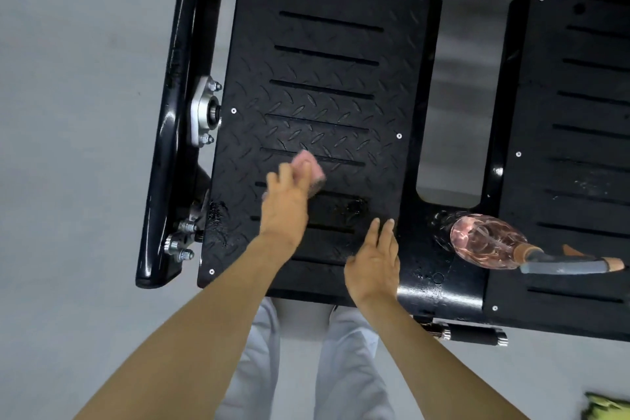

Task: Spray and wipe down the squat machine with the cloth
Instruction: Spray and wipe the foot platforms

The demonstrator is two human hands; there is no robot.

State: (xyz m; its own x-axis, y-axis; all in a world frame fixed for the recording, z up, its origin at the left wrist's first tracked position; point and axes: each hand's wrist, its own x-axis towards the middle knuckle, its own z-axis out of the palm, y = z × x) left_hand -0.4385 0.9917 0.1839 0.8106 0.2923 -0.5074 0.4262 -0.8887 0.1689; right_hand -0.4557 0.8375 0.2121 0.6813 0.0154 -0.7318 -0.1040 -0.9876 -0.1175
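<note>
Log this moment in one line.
left hand: grips pink cloth on left footplate | right hand: open, at footplate's near edge | spray bottle: lying between footplates

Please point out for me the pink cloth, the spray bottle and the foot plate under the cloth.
cloth (308, 158), head view, on the pink fold at its top.
spray bottle (484, 242), head view, on its clear body.
foot plate (324, 78), head view, on its bare patterned middle.

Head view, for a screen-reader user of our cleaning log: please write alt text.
The left hand holds a pink cloth against the black tread-plate footplate of the squat machine, while the right hand is open over the plate's near end. A pink spray bottle lies on its side between the two footplates.
</note>
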